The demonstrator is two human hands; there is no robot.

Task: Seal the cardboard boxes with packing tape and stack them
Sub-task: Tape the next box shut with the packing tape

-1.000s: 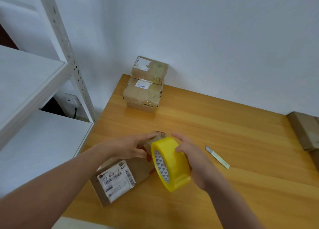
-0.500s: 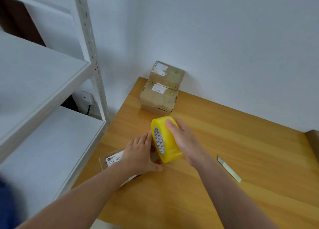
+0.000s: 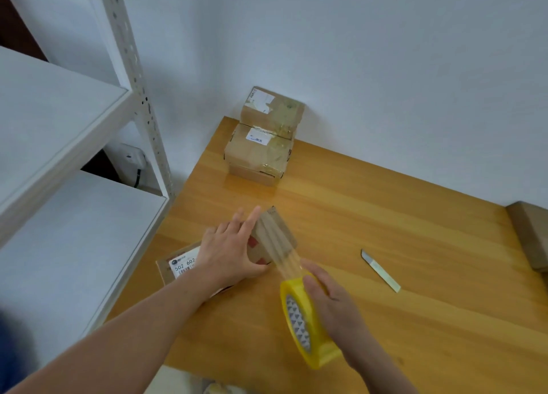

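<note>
Tape point(image 3: 286, 252) runs in a clear, taut strip from the top of the small cardboard box point(image 3: 271, 229) down to the yellow tape roll point(image 3: 305, 331), which sits a little below and right of centre frame. From my end, the right hand point(image 3: 332, 304) is wrapped over that roll with its fingers curled across the outer band. It holds the roll on edge above the wooden table point(image 3: 415, 230), patterned core facing lower left.

The left hand point(image 3: 228, 251) lies flat on the box, fingers straight and pointing toward the upper right, thumb along the near side. It presses the box down against the table and clasps nothing. The box sits left of centre, near the table's left edge, and its white shipping label point(image 3: 182, 265) peeks out beside the wrist (I can read "502 602" and little more).

Above centre, against the white wall, two taped boxes are stacked as far as I can tell. The upper box point(image 3: 272, 109) sits toward the back of the lower box point(image 3: 256, 153), and both carry white labels and glossy tape. A slim blade point(image 3: 380, 270) lies flat on the table right of centre, well apart from both hands. Another brown box point(image 3: 530, 239) is cut off at the right edge of the frame. A white metal shelving rack point(image 3: 59, 120) fills the left side, with a wall socket point(image 3: 130, 159) visible behind its post.
</note>
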